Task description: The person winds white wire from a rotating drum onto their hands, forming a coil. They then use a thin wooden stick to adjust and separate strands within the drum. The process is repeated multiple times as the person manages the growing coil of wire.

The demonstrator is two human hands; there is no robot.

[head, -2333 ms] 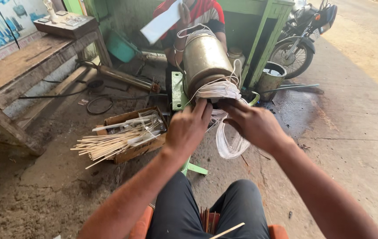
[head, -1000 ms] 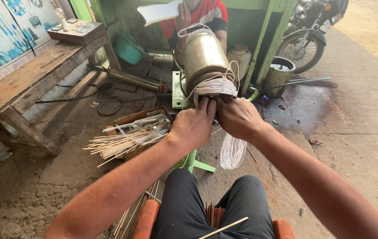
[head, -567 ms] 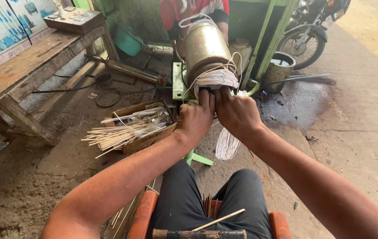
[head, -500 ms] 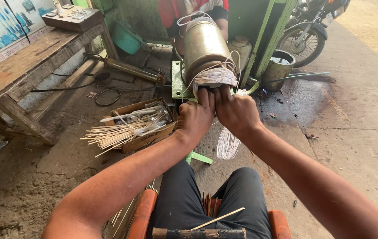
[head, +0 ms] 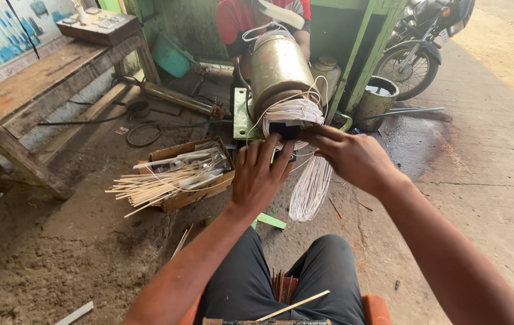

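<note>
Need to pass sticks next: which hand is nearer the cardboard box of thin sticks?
Left. The left hand is at the motor's end, just right of the cardboard box of sticks. The right hand lies farther right, beyond the hanging white wire loop.

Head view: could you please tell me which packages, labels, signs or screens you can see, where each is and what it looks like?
Cardboard box: on the ground left of the left hand; brown, open-topped, holding pale sticks.
Wall panel: top left, behind the wooden bench; a flat sheet, white with blue marks.
No screens or clear labels show.
</note>
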